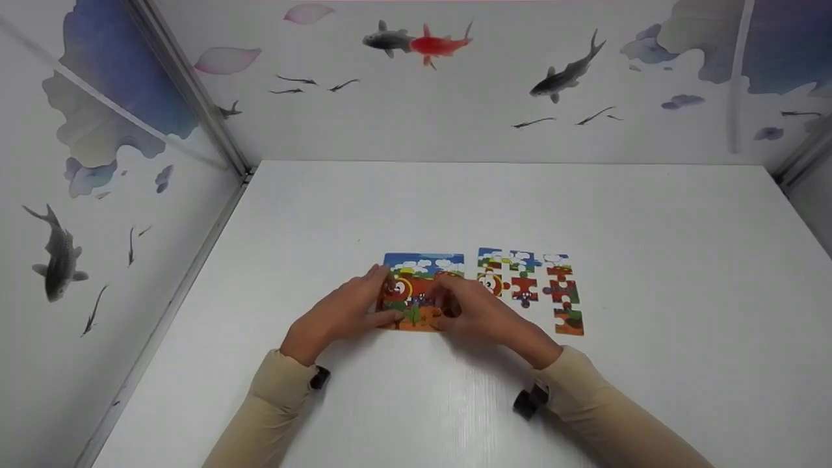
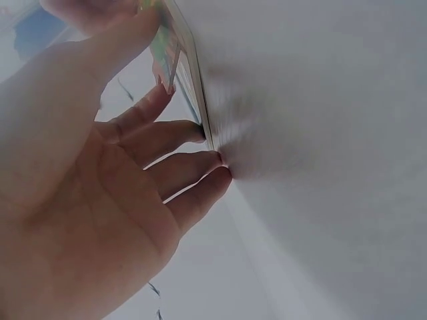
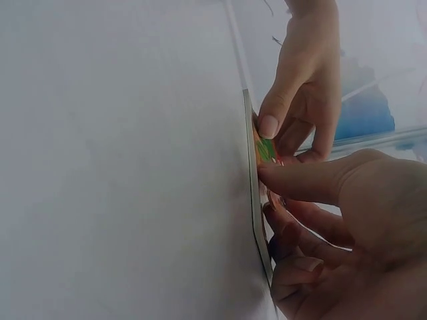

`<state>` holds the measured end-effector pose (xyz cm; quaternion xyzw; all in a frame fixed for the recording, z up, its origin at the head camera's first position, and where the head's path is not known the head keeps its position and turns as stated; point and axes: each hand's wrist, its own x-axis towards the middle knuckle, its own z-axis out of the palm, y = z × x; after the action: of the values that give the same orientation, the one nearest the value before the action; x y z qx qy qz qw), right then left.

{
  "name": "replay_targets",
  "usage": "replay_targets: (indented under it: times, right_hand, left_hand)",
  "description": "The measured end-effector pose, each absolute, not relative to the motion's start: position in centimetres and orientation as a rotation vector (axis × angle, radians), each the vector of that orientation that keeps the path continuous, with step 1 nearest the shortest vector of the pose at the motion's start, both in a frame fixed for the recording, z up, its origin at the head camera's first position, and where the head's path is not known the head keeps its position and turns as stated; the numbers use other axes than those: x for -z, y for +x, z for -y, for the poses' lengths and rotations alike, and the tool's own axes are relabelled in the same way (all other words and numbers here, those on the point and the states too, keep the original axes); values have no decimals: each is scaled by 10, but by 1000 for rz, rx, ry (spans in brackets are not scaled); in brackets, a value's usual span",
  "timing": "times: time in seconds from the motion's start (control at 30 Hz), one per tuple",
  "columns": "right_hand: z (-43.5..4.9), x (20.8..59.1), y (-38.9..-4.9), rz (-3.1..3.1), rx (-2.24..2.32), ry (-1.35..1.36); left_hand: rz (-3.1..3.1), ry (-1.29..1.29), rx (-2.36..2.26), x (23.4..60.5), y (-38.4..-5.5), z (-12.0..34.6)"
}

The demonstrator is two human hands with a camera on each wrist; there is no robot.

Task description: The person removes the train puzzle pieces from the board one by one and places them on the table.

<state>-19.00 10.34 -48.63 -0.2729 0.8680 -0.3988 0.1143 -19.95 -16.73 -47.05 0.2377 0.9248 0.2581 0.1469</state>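
A jigsaw puzzle board (image 1: 422, 260) with a cartoon picture of sky, clouds and a red shape lies flat on the table. My left hand (image 1: 348, 304) holds its left side, thumb on the near left part and fingertips along the left edge. Over the near right part, my right hand (image 1: 484, 312) has its thumb and index finger together at a small orange puzzle piece (image 3: 274, 197), mostly hidden by the fingers. Nearby on the right are loose puzzle pieces (image 1: 524, 289), printed with matching bits of picture.
The loose pieces lie apart in rough columns right of the board. Around them is a white table (image 1: 663, 273). White panels (image 1: 455, 117) painted with fish stand at the back and left. Each wrist carries a black device (image 1: 530, 401).
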Motion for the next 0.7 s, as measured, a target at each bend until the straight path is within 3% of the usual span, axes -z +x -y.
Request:
replay_targets:
  times: [0.7]
  right_hand:
    - [-102, 487, -190, -2578, 1216, -716]
  left_hand:
    - [-2693, 774, -680, 468, -200, 170]
